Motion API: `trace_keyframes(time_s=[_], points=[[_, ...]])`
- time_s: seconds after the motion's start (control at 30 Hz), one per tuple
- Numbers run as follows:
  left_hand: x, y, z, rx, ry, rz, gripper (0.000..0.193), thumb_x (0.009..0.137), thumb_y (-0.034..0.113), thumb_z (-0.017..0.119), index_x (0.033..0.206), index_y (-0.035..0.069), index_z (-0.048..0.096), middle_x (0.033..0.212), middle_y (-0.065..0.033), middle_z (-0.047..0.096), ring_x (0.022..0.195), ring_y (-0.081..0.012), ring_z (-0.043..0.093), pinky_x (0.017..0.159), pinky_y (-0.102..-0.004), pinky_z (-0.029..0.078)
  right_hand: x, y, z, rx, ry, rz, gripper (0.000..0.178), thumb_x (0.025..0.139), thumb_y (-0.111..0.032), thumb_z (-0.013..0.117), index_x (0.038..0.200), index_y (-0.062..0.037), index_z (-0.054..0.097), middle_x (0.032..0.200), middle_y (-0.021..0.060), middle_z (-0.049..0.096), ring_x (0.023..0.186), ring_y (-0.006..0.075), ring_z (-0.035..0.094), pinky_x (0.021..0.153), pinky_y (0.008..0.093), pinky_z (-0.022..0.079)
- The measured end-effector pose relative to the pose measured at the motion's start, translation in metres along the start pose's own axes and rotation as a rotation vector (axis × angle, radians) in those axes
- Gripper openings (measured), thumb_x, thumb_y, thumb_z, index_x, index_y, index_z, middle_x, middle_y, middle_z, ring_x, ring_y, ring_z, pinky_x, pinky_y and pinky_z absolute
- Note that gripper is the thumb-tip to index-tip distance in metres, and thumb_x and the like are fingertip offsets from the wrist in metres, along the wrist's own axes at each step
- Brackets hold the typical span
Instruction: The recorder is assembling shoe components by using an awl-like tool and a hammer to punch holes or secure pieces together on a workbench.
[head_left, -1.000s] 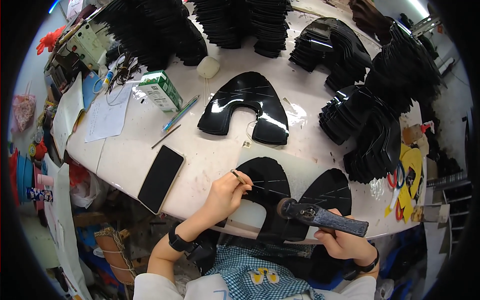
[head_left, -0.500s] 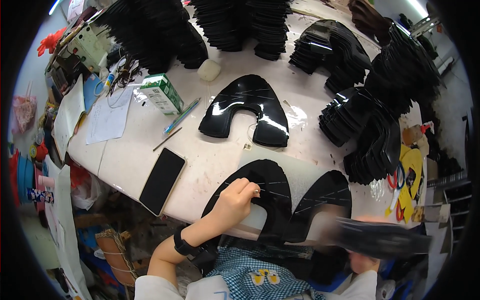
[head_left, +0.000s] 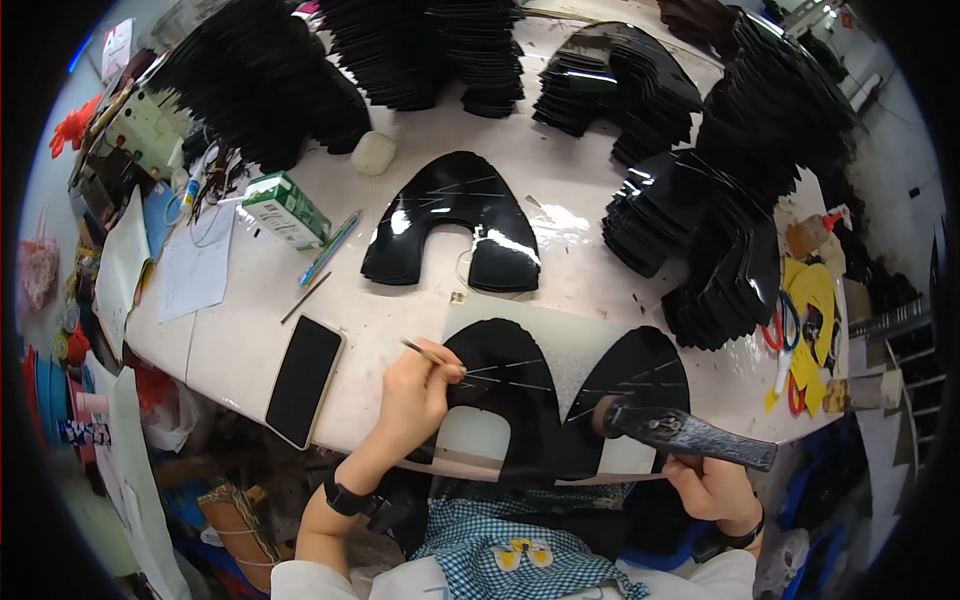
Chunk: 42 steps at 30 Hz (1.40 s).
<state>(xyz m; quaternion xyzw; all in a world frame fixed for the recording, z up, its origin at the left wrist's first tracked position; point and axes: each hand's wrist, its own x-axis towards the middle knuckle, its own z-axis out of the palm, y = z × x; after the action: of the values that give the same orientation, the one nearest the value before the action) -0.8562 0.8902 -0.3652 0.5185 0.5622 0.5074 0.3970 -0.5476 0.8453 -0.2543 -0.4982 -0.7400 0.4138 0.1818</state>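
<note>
My left hand pinches a slim metal rod, which looks like a punch, held slanting over the left one of two black U-shaped shoe uppers. The other upper lies to its right on a translucent cutting board. My right hand is closed round the handle of a hammer. The hammer's dark, heavy head hangs over the right upper and hides part of it; most of the handle is out of sight. Pale marking lines cross both uppers.
Beyond the board lies a small stack of glossy black uppers. Tall stacks stand along the back and right. At the left are a phone, pens, a green carton and a white block. Scissors lie far right.
My left hand has moved left and turned, so the punch now tilts instead of being hidden in the fist. The hammer, blurred before, has moved left and is nearly still. The view has shifted slightly.
</note>
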Motion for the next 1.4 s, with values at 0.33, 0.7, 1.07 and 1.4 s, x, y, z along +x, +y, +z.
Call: trace_keyframes(time_s=[0.33,0.7,1.07,1.4], points=[[0.013,0.04,0.098,0.057,-0.583,0.287,0.005,0.077,-0.006,0.057,0.08,-0.003,0.057,0.073,-0.0086,0.059,0.061,-0.0153,0.061,0.056,-0.0237,0.048,-0.045,0.036,-0.003,0.308,0.321,0.141,0.032,0.087,-0.011,0.054,0.113,0.0041,0.043,0.093,0.0044,0.051,0.079,0.0084,0.048,0.073,0.0219,0.039],[0.022,0.024,0.13,0.023,-0.655,0.155,0.003,0.08,-0.007,0.052,0.079,-0.005,0.054,0.075,-0.0086,0.058,0.062,-0.0152,0.061,0.058,-0.0245,0.049,-0.055,0.051,0.001,0.429,0.386,0.226,0.032,0.082,-0.005,0.057,0.111,0.0034,0.046,0.082,0.005,0.056,0.075,0.0082,0.051,0.067,0.0211,0.041],[0.023,0.023,0.133,0.055,-0.643,0.186,0.007,0.078,-0.011,0.051,0.078,-0.005,0.054,0.074,-0.0089,0.058,0.062,-0.0148,0.061,0.057,-0.0241,0.049,-0.049,0.054,-0.005,0.283,0.32,0.18,0.026,0.079,-0.009,0.062,0.1,0.0029,0.052,0.064,0.0074,0.058,0.055,0.0109,0.055,0.052,0.024,0.042],[0.02,0.024,0.131,0.156,-0.659,0.373,0.017,0.069,-0.017,0.048,0.078,-0.003,0.053,0.074,-0.0106,0.056,0.065,-0.0208,0.061,0.057,-0.0277,0.05,-0.029,0.028,-0.027,0.1,0.23,0.139,0.024,0.077,-0.011,0.064,0.096,0.0016,0.056,0.068,0.0109,0.059,0.056,0.0176,0.059,0.053,0.0271,0.045]])
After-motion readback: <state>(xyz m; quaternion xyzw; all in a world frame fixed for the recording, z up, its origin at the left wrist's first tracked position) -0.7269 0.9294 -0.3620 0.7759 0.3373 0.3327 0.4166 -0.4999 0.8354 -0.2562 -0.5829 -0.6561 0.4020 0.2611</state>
